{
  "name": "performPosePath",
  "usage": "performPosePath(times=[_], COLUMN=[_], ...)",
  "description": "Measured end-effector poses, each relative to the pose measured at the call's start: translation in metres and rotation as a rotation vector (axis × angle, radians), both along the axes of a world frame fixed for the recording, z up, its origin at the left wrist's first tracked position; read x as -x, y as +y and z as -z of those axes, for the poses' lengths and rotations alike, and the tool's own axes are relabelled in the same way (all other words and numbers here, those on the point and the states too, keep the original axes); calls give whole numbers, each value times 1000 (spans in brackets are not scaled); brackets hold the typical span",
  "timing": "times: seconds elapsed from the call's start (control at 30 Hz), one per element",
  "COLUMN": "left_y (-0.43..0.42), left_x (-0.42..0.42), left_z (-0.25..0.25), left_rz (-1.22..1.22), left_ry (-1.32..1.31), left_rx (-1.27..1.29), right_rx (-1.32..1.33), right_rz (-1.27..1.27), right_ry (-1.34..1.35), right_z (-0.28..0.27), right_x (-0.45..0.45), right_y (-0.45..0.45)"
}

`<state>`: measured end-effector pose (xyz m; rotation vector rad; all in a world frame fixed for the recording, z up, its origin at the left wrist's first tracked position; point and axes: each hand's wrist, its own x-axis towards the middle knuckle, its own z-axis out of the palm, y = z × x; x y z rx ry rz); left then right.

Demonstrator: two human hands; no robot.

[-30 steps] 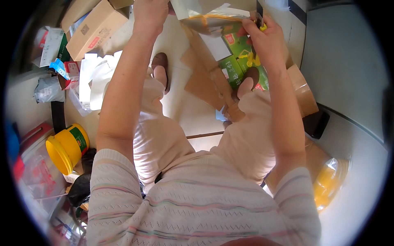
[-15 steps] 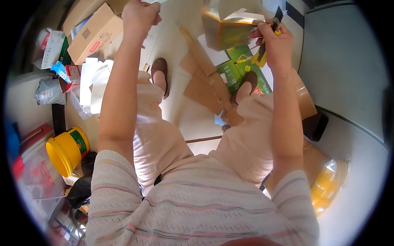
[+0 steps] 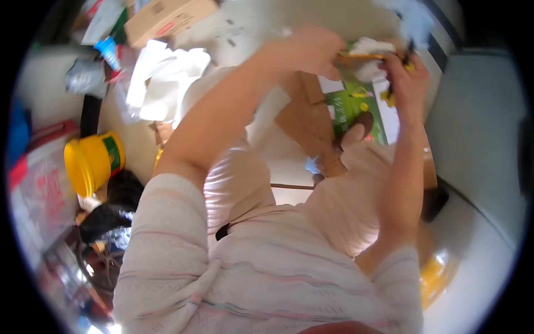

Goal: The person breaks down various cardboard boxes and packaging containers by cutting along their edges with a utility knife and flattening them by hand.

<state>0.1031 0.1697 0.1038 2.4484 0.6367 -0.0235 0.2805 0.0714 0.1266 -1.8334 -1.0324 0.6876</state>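
My right hand is closed around a yellow-and-black utility knife, partly hidden by the fingers. Its fingertips also meet the right end of a box's thin orange edge. My left hand reaches across to the left end of that edge; motion smears its fingers, so its grip cannot be made out. Beneath the hands lies a green printed carton with white parts, and my shoe rests over it. Flattened brown cardboard lies beside the carton.
On the left are a brown box, white paper pieces, a grey plastic bag and a yellow bucket. A grey cabinet-like panel stands at the right. Yellow items in clear wrap are at the lower right.
My left hand has swung right and down to the box edge by my right hand. The box has turned and dropped from its raised position. The view has shifted, with the surroundings blurred.
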Motion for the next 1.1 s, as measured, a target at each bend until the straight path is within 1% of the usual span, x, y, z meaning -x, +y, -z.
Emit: performPosePath(times=[0.03,0.07,0.17,0.27,0.37,0.47,0.57,0.67,0.7,0.73,0.8,0.83,0.87,0.9,0.93,0.97,1.0,1.03,1.07,1.1], left_y=[-1,-1,-1,-1,4,-3,2,11,20,32,54,52,71,76,75,79,74,66,46,37], left_x=[2,3,1,-6,-6,-1,9,24,34,45,69,79,101,122,152,183,207,238,245,276], left_z=[3,4,8,31,6,-2,-13,-25,-19,-18,-23,-42,-17,-11,2,25,35,60,53,86], left_rz=[-64,-124,-190,-295,-371,-383,-373,-457,-482,-509,-591,-621,-697,-724,-674,-663,-692,-724,-797,-792], left_ry=[41,75,35,-186,-134,-157,-203,-127,-149,-170,47,193,246,313,195,154,258,185,364,567], left_rx=[23,49,71,-32,-51,-323,-386,-360,-395,-424,-453,-432,-417,-426,-541,-637,-638,-649,-549,-531], right_rx=[-26,-52,-135,-169,-144,-81,-85,-32,-13,-138,-209,-236,-206,-177,-149,-139,-129,-117,-112,-103], right_rz=[5,34,50,85,126,148,134,33,6,-1,-21,-25,-40,-46,-50,-62,-78,-98,-110,-121], right_ry=[52,-7,48,44,26,-7,23,-68,-91,-57,70,128,93,55,17,15,17,21,40,58], right_z=[2,1,2,1,-7,-8,-10,-19,-21,-7,7,9,10,9,8,8,8,10,13,18], right_x=[-3,-5,-3,-4,-2,0,7,22,25,24,25,27,28,30,30,30,30,32,33,32], right_y=[-1,1,0,4,6,9,13,13,14,18,21,20,20,21,22,21,21,22,22,21])
